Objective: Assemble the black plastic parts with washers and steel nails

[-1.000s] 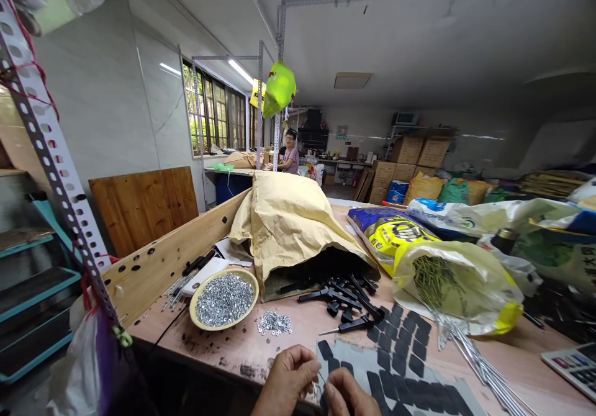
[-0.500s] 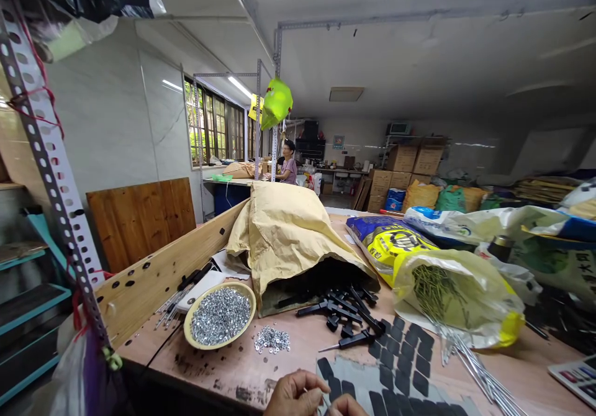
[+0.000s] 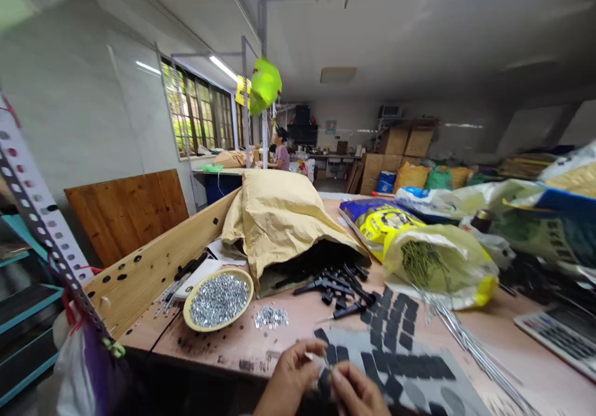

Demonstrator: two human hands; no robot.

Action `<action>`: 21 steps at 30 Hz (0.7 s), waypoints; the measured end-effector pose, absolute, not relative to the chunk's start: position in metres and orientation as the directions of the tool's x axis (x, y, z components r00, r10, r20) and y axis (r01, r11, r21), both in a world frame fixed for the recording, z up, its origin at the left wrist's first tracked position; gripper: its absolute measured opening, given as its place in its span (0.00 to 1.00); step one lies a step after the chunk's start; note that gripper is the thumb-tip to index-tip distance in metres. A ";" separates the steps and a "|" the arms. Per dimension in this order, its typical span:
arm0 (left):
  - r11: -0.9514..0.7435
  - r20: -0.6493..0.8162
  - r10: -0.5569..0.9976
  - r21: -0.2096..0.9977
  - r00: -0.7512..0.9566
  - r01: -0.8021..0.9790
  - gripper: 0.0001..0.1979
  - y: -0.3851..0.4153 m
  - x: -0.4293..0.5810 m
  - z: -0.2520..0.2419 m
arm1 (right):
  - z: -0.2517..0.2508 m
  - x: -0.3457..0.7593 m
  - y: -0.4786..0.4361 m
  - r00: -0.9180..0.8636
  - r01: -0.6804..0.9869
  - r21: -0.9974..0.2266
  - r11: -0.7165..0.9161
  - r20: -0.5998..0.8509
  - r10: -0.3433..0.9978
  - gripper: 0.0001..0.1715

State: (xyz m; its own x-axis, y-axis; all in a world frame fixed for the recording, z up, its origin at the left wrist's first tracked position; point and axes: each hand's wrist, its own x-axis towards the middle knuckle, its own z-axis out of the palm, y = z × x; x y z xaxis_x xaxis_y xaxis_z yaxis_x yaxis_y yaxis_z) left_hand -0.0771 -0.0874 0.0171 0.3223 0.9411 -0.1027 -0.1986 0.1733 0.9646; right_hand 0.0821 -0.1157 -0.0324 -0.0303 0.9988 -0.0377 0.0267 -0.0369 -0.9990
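Note:
My left hand [image 3: 291,379] and my right hand [image 3: 356,391] sit at the bottom edge, close together, pinching a thin metal rod [image 3: 326,366] that is mostly hidden by my fingers. Just beyond them lies a grey sheet of black rubber pads [image 3: 391,354]. Black plastic parts [image 3: 330,289] are heaped further up the wooden table [image 3: 223,348]. To their left are a yellow-rimmed bowl of metal washers [image 3: 218,300] and a small loose pile of washers [image 3: 270,317]. Long steel rods [image 3: 470,348] stick out of a yellow-trimmed plastic bag [image 3: 442,267].
A large tan paper sack [image 3: 279,230] slumps behind the parts, beside a raised drilled wooden board [image 3: 153,273]. A calculator [image 3: 559,335] lies at the right. Bulging sacks crowd the far right. A co-worker [image 3: 280,156] sits at a distant table.
The view has swung and tilted, shifting the table leftward in the picture. My hands have risen higher into the frame, and the fingers stay closed together around the rod.

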 end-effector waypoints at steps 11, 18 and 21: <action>0.100 -0.097 0.995 0.986 0.030 -0.133 0.24 -0.078 -0.116 0.023 | 0.002 0.256 -0.143 0.467 0.817 -0.493 -0.298 0.264 0.844 0.10; 0.053 -0.055 0.998 0.990 -0.012 -0.131 0.25 -0.075 -0.126 0.014 | 0.026 0.219 -0.136 0.462 0.843 -0.427 -0.327 0.264 0.847 0.11; 0.035 -0.044 0.996 0.994 -0.082 -0.107 0.25 -0.072 -0.131 0.013 | 0.030 0.143 -0.134 0.253 0.874 -0.470 -0.121 0.229 0.940 0.09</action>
State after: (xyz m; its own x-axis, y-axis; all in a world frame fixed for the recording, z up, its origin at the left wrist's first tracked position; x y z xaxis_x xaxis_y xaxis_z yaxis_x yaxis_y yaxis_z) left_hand -0.1314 -0.0716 0.0132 -0.0819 0.9957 -0.0436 -0.1072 0.0347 0.9936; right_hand 0.1427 -0.1338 0.0296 0.2531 0.9399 0.2290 0.8745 -0.1210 -0.4698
